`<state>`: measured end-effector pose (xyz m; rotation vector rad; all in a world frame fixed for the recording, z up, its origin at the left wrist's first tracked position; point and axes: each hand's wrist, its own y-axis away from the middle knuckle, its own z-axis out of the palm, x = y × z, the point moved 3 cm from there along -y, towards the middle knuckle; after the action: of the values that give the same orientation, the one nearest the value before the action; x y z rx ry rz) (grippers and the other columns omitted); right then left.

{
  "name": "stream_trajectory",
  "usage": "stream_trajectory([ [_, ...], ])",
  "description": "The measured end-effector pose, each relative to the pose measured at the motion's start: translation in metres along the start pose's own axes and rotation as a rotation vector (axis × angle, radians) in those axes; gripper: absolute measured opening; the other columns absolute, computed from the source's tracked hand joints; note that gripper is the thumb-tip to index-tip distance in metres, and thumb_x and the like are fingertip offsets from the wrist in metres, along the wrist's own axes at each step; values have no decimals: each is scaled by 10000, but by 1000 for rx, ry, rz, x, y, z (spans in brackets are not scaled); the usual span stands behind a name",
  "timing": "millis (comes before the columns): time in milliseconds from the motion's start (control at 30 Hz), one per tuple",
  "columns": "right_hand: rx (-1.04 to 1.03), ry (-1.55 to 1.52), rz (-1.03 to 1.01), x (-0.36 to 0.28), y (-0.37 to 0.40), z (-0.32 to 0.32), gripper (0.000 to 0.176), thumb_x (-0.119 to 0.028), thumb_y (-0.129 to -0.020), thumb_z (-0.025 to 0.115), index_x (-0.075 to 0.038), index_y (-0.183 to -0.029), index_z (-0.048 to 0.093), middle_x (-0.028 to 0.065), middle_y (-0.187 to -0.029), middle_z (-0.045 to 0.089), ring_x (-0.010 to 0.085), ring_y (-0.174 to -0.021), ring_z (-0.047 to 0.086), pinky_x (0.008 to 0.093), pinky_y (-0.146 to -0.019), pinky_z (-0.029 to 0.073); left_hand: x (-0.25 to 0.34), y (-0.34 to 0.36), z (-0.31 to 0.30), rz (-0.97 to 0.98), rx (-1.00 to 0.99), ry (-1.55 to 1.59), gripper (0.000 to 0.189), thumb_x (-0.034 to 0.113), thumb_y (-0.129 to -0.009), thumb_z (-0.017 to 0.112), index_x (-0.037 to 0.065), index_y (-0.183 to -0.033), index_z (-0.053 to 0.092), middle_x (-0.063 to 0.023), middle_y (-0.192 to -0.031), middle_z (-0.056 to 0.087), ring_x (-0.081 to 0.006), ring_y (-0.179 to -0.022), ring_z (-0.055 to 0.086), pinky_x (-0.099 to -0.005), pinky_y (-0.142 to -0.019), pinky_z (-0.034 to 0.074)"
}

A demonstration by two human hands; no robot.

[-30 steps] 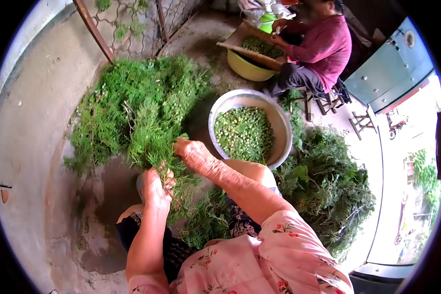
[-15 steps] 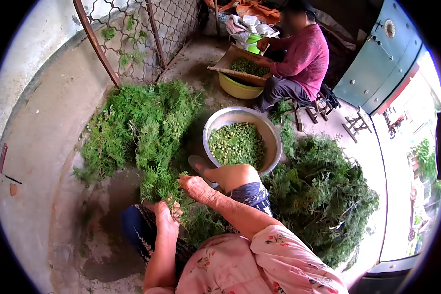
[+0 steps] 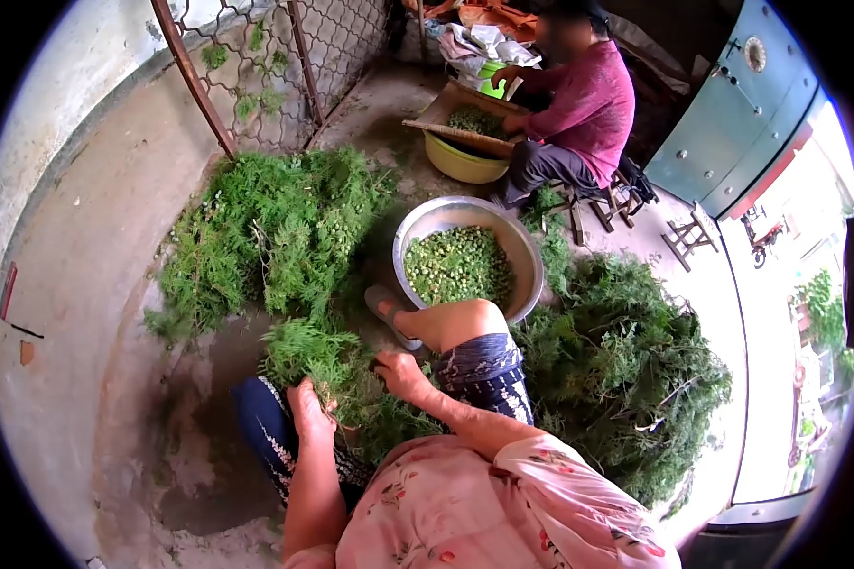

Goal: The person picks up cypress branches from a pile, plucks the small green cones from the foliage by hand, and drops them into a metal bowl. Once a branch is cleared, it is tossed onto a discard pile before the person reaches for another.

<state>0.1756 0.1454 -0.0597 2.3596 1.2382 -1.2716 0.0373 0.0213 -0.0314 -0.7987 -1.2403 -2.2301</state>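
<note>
My left hand (image 3: 309, 409) grips the stem end of a leafy green sprig (image 3: 315, 353) held over my lap. My right hand (image 3: 400, 371) closes on the same sprig from the right side, its fingers in the foliage. A big heap of the same green branches (image 3: 266, 228) lies on the concrete floor just ahead on the left. A metal basin (image 3: 519, 248) filled with small green seed cones stands ahead on the right, beyond my raised knee and sandalled foot.
A second heap of branches (image 3: 626, 370) lies to my right. Another person in a magenta top (image 3: 584, 109) sits at the back with a tray of green cones over a yellow-green tub (image 3: 457, 161). A wire fence (image 3: 275, 66) and small wooden stools (image 3: 688, 242) stand behind.
Both hands have drawn the sprig away from the left heap and down toward my lap. The view has tilted up, showing more of the seated person.
</note>
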Motion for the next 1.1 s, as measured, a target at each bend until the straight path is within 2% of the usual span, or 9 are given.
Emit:
stream_trajectory([
  [200,521,-151,-144,-78,-28,-111,212,59,-734,567,-37,-919,606,75,-827,552,155,-688,572,261,-561,480,0,2,-2,-4,55,-28,96,111,-805,488,113,-899,506,2,-692,534,-118,-456,463,-234,-309,283],
  [400,1114,135,-500,-127,-19,-221,271,58,-834,449,-11,-1075,551,136,-944,554,184,-784,586,264,-617,498,2,10,9,52,75,-95,57,151,-832,493,104,-831,526,-12,-696,541,-118,-513,471,-243,-338,293],
  [500,761,230,85,-46,-55,-230,382,-8,-821,497,7,-1201,465,249,-1172,479,291,-979,553,340,-839,454,1,15,12,76,64,-48,90,149,-820,527,116,-902,513,-13,-751,561,-123,-560,506,-249,-353,315],
  [600,546,554,233,15,-44,-214,415,-78,-775,563,14,-1170,477,259,-1241,416,408,-1120,423,412,-946,353,1,15,11,95,-40,23,288,151,-792,608,121,-1009,422,-36,-858,550,-158,-618,529,-284,-378,353],
  [767,853,166,25,-20,-40,-193,125,-46,-778,577,4,-880,626,116,-764,623,207,-659,605,282,-625,477,0,12,11,135,-79,-3,350,174,-766,659,108,-1016,423,-40,-905,547,-164,-721,529,-323,-461,401],
  [867,787,-214,252,-14,-38,-168,126,-3,-785,563,1,-894,627,74,-771,627,139,-669,598,255,-607,469,4,16,20,120,-61,13,449,172,-740,692,84,-1085,419,-49,-1007,532,-182,-827,521,-348,-559,435],
  [967,734,34,123,-42,-30,-138,155,-37,-779,579,-47,-924,635,90,-764,634,185,-623,611,276,-584,484,3,15,21,142,-38,-12,519,177,-736,700,52,-1141,401,-64,-1081,507,-198,-930,492,-361,-692,439],
  [1067,-92,159,27,-43,-24,-90,264,-140,-745,604,-97,-1006,611,125,-841,607,237,-799,587,317,-712,481,2,12,21,199,29,-18,536,179,-741,700,18,-1151,394,-84,-1131,482,-209,-1004,457,-360,-810,407],
  [1100,-33,259,-48,-42,-18,-74,282,-131,-737,601,-102,-1018,604,131,-896,586,260,-824,572,340,-730,475,3,12,21,221,36,-33,527,177,-746,695,8,-1145,396,-90,-1132,482,-210,-1007,457,-359,-838,393],
])
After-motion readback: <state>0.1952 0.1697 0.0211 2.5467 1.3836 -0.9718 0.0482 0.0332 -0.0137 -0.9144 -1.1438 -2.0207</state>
